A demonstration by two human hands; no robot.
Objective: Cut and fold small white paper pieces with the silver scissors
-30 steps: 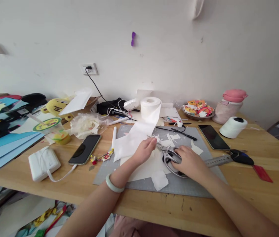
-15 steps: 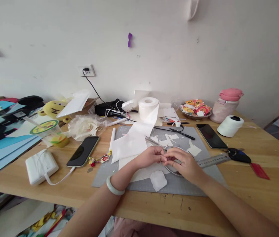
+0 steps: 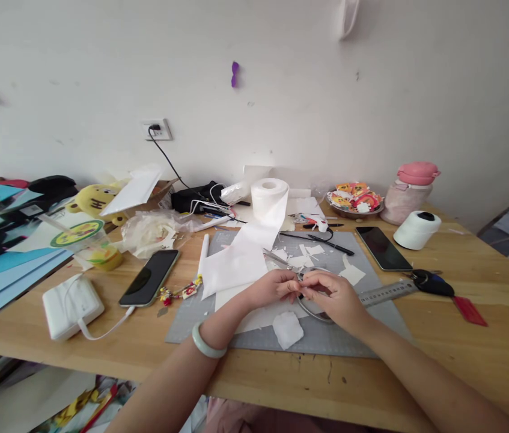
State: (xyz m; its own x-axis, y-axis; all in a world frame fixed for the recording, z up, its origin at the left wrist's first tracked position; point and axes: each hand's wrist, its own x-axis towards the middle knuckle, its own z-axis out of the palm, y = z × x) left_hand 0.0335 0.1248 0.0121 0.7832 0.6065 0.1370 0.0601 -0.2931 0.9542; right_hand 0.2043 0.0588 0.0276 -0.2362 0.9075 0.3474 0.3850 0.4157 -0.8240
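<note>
My left hand (image 3: 276, 288) and my right hand (image 3: 332, 292) meet over the grey cutting mat (image 3: 240, 341), fingertips pinched together. Whatever lies between the fingers is too small or too hidden to name. Beneath my right hand shows part of a round, metallic-looking rim (image 3: 310, 311), mostly covered. A white, soft-looking square pad (image 3: 288, 330) lies just in front of the hands. White paper (image 3: 249, 313) is under my left wrist, and paper scraps (image 3: 307, 255) are scattered beyond the fingers. A steel ruler (image 3: 386, 293) sticks out to the right of my right hand.
A white roll (image 3: 270, 201) trails its sheet onto the mat. Phones (image 3: 149, 278) lie at left and right (image 3: 383, 248). A white charger (image 3: 73, 305), a plastic cup (image 3: 86, 243), a thread spool (image 3: 417, 230), a pink-lidded bottle (image 3: 410, 192) and a filled bowl (image 3: 356, 199) stand around.
My hands stay together over the mat, with the fingers shifting slightly against each other. More of the round rim shows below them. The whole view has moved a little.
</note>
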